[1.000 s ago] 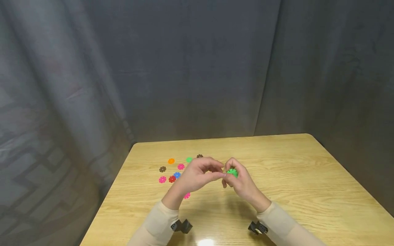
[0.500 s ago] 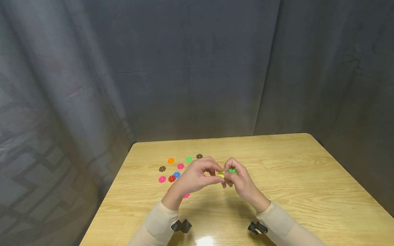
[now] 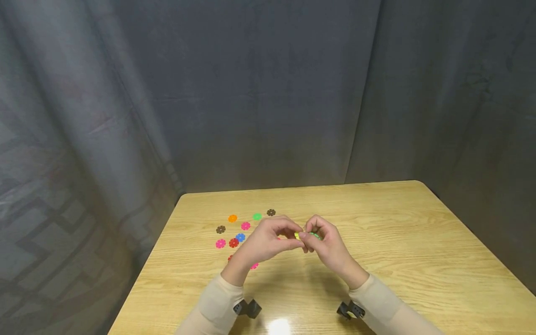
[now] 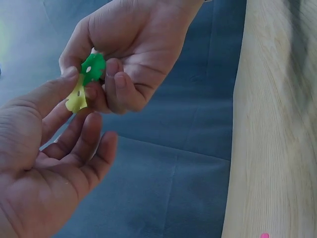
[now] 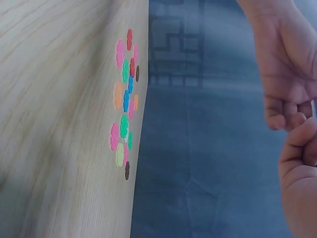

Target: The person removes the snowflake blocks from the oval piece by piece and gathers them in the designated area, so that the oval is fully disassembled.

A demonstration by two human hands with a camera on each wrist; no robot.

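Green disc (image 4: pixel 93 67): pinched in your right hand (image 3: pixel 328 245). Yellow disc (image 4: pixel 77 97): pinched by your left hand (image 3: pixel 268 242), touching the green. Loose discs (image 3: pixel 240 230): left, on table (image 3: pixel 398 232).

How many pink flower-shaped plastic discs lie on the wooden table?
3: one pink disc among the far cluster, one at its left edge, one beside the left hand. Others may be hidden.

Two hands (image 3: pixel 293 244), two held discs (image 4: pixel 86 82)
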